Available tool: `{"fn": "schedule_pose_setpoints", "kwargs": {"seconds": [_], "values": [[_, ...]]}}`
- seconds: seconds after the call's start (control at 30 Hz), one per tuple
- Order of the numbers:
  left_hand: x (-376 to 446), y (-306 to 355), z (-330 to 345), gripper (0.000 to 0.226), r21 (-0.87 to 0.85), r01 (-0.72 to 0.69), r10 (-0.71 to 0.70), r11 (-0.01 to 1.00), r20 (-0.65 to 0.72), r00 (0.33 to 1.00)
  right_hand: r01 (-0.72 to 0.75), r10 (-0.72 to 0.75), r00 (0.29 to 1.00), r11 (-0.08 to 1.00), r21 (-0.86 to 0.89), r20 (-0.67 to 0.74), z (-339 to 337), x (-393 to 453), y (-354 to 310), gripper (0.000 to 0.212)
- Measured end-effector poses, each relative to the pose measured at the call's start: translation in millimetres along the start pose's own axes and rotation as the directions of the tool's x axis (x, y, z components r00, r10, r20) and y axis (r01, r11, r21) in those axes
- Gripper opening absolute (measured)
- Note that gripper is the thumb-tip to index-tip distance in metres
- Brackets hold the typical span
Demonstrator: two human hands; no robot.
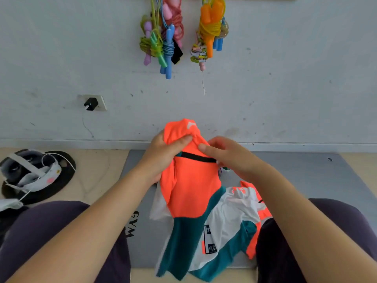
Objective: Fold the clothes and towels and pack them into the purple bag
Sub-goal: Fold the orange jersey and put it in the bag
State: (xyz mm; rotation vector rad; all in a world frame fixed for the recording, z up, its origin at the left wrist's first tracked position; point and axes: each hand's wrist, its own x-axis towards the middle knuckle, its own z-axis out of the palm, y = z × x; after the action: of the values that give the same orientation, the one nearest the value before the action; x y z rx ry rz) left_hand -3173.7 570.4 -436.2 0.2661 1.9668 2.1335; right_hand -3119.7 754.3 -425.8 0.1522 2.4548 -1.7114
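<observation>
Sports jersey (191, 193), orange, teal and white, hung over the gray gym mat (306, 176) between my knees. My left hand (163, 148) and right hand (228, 156) both pinched its upper edge. It looked light, limp, slippery; I judged the seams the best hold.

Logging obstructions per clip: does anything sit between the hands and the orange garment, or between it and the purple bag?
Nothing separates them: the left hand and right hand both grip the orange garment directly, above the grey mat. No purple bag shows in this view, so that path cannot be judged.
</observation>
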Motion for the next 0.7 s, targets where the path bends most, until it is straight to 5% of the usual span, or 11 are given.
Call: {"fn": "schedule_pose_setpoints", "kwargs": {"seconds": [0.07,0.13,0.27,0.4,0.5,0.6,0.7], "values": [[3.8,6.2,-5.7,0.032,-0.116,-0.013,0.009,0.993,-0.036,0.999,-0.054,0.042,0.961,0.998,0.035,0.274,-0.1,-1.4,8.0,0.053],[4.9,9.1,-9.5,0.031,-0.179,-0.022,0.014,0.984,-0.047,0.999,-0.044,0.013,0.938,0.996,0.083,0.347,3.4,-3.6,13.1,0.047],[6.5,11.1,-17.9,0.036,-0.041,-0.042,0.042,0.998,-0.010,0.999,0.063,-0.073,0.996,0.984,0.168,0.059,4.0,-1.9,11.2,0.028],[5.7,14.8,-41.7,0.022,0.415,0.046,-0.122,0.909,0.158,0.980,0.165,-0.096,0.956,0.958,0.236,-0.279,-20.3,-5.8,2.1,0.018],[-1.7,20.3,-49.1,0.040,0.697,-0.036,-0.304,0.716,0.358,0.883,0.150,-0.082,0.975,0.929,0.337,-0.209,-30.2,-14.6,-4.7,0.034],[-9.0,25.1,-44.8,0.064,0.820,-0.030,-0.524,0.572,0.394,0.755,0.156,-0.142,0.988,0.918,0.364,-0.066,-22.9,-20.4,-6.8,0.026],[-9.9,18.2,-33.0,0.064,0.714,-0.138,-0.279,0.686,0.434,0.856,0.178,-0.214,0.975,0.912,0.370,0.059,-9.8,-25.6,-9.6,0.015]]}}
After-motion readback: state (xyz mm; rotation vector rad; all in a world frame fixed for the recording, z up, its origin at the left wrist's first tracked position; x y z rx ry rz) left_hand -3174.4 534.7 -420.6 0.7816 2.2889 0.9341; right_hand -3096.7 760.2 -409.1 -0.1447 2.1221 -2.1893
